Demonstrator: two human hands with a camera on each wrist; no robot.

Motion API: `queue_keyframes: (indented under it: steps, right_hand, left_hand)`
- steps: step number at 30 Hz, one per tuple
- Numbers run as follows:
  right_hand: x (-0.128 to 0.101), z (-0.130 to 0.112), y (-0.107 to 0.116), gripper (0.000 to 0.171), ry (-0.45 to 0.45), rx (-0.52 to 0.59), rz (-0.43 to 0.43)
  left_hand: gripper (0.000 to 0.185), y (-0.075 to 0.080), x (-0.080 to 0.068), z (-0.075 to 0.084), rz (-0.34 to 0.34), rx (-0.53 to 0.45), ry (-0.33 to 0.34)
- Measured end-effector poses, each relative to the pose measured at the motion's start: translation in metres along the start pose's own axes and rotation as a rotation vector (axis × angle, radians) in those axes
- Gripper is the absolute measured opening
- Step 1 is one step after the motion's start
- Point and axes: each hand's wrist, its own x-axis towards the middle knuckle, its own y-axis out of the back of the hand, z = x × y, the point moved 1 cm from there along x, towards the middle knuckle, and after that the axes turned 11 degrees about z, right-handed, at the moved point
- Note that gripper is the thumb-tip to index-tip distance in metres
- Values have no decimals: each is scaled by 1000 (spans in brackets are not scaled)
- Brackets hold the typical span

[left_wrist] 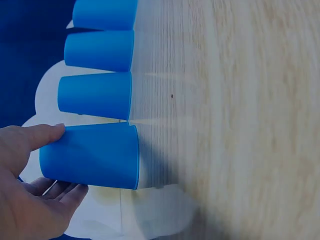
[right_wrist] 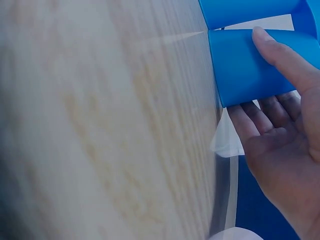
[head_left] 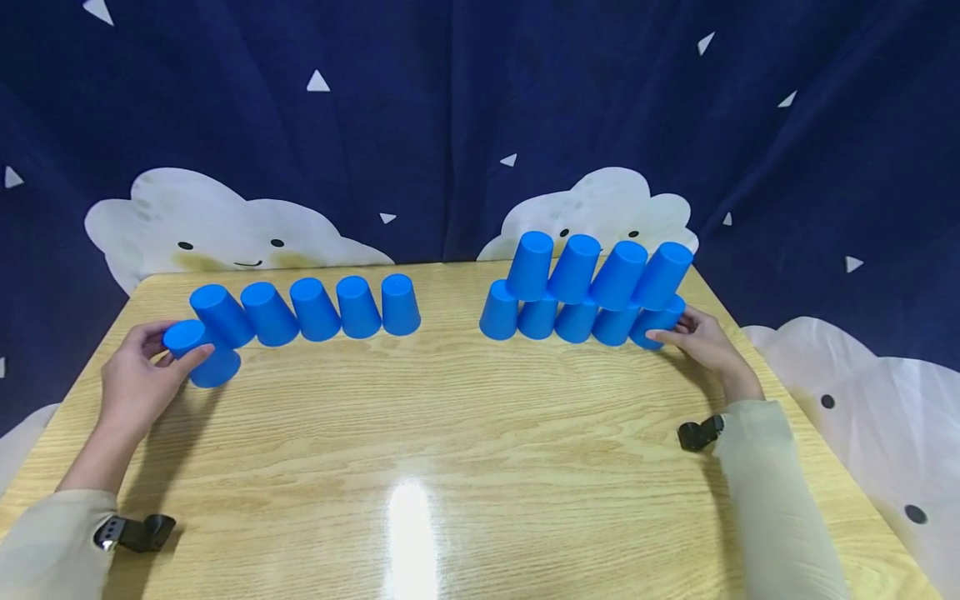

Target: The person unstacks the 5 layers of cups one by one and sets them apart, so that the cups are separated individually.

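The left hand grips an upturned blue cup near the table's left edge, beside the row of five cups. The right hand holds, seemingly lightly, the end cup of the two-tier stack. Steady that base; lift cups straight, without nudging neighbours.

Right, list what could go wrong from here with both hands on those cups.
1. The right hand grips the end cup of the bottom row, which bears the tilted upper row; shifting it could topple those four.
2. The left hand holds a cup beside the single row; a careless move might knock its neighbour.
3. Both rows end close to the table edges, so a nudged cup may roll off.
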Motion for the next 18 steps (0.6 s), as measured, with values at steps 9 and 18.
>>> queue_keyframes:
  steps: [9,18]
  right_hand:
    - [1,-1,0,83,-4,20,-8]
    - [1,0,1,81,2,1,-10]
  left_hand:
    - [78,0,2,-3,-2,-27,13]
    - [70,7,-2,19,135,-50,-33]
